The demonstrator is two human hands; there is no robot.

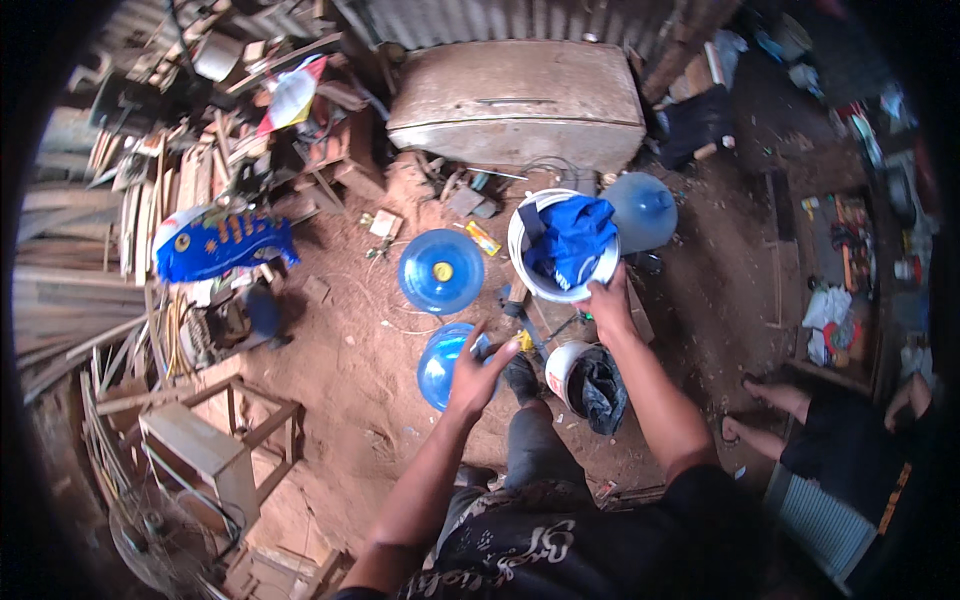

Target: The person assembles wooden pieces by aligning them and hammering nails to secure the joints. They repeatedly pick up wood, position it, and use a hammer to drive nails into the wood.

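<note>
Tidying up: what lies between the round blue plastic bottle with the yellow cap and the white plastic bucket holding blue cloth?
The head view shows a yellow packet on the brown dirt floor between bottle and bucket, toward the top.

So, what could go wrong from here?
Only the right-hand grip appears to hold the cloth-filled bucket, at its near rim, so it might tip or slip.
The blue cloth inside reaches up to the rim and could spill out.
The person's forward foot is between the lower blue bottle and the lower white bucket, so a step might knock either.
</note>
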